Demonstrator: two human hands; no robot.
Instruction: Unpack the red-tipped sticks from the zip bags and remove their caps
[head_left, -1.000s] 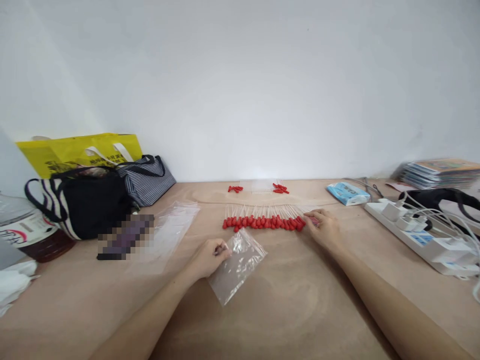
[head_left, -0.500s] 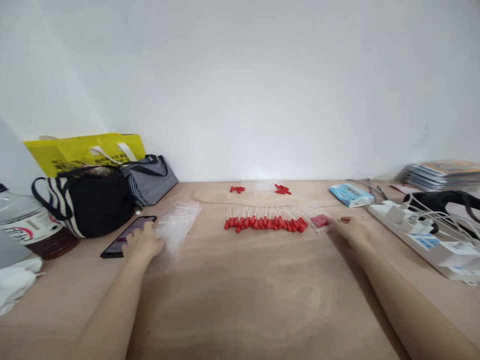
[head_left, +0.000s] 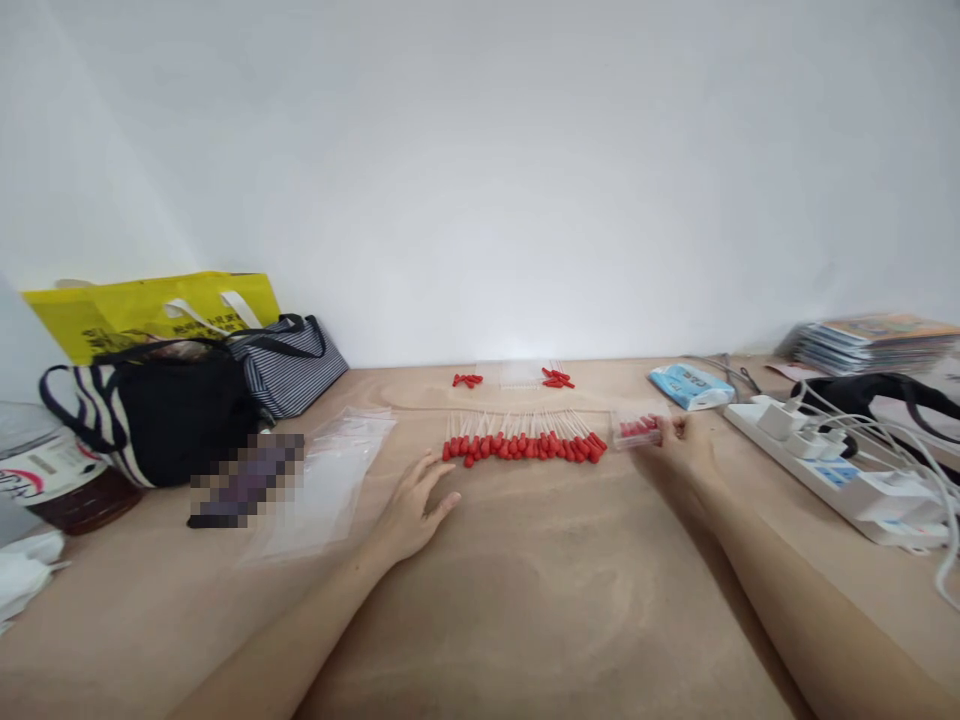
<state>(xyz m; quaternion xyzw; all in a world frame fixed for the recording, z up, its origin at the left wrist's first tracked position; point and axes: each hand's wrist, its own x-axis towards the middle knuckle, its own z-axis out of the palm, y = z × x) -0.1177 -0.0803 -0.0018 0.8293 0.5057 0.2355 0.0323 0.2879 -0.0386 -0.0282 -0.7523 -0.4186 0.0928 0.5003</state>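
A row of thin sticks with red tips (head_left: 521, 442) lies across the middle of the wooden table (head_left: 525, 600). My left hand (head_left: 411, 507) rests flat on the table just left of and in front of the row, fingers stretched out, holding nothing. My right hand (head_left: 686, 443) pinches a small clear bag with red pieces inside (head_left: 636, 430) at the row's right end. A pile of clear plastic bags (head_left: 330, 478) lies to the left of my left hand. Two small heaps of red tips (head_left: 468, 380) (head_left: 556, 378) sit farther back beside some clear sticks.
At the left stand a black striped bag (head_left: 161, 410), a grey striped bag (head_left: 289, 362), a yellow bag (head_left: 142, 305), a bottle (head_left: 52, 470) and a phone (head_left: 244, 485). At the right are a white power strip with cables (head_left: 840, 465), a blue packet (head_left: 690, 386) and stacked booklets (head_left: 877, 342).
My left hand let go of the clear bag, reached left to the bag pile and phone, then came back flat near the row. My right hand picked up the small bag of red pieces.
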